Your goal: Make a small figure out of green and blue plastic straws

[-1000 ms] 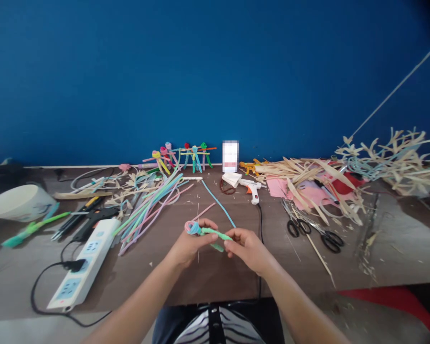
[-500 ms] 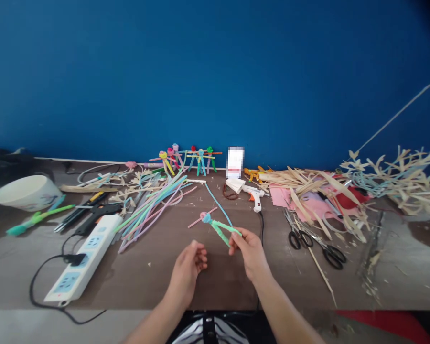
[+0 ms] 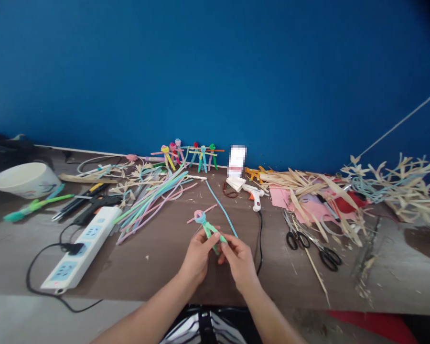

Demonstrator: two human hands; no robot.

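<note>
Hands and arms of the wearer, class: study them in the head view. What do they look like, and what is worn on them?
The left hand and right hand are bare, with no glove, ring or watch to be seen. No sleeve shows on either forearm. Between them, the clothing has black and white stripes and a dark central strip.

Power strip (image 3: 82, 251) on tabletop (image 3: 165, 277), left; bowl (image 3: 25, 180) beyond it, farther left. Pipe cleaners (image 3: 152, 198) right of power strip, figures (image 3: 203, 157) behind them. Glue gun (image 3: 256, 202) before what seems phone (image 3: 237, 160); scissors (image 3: 297, 240) farther right, before straw strips (image 3: 290, 179).
</note>
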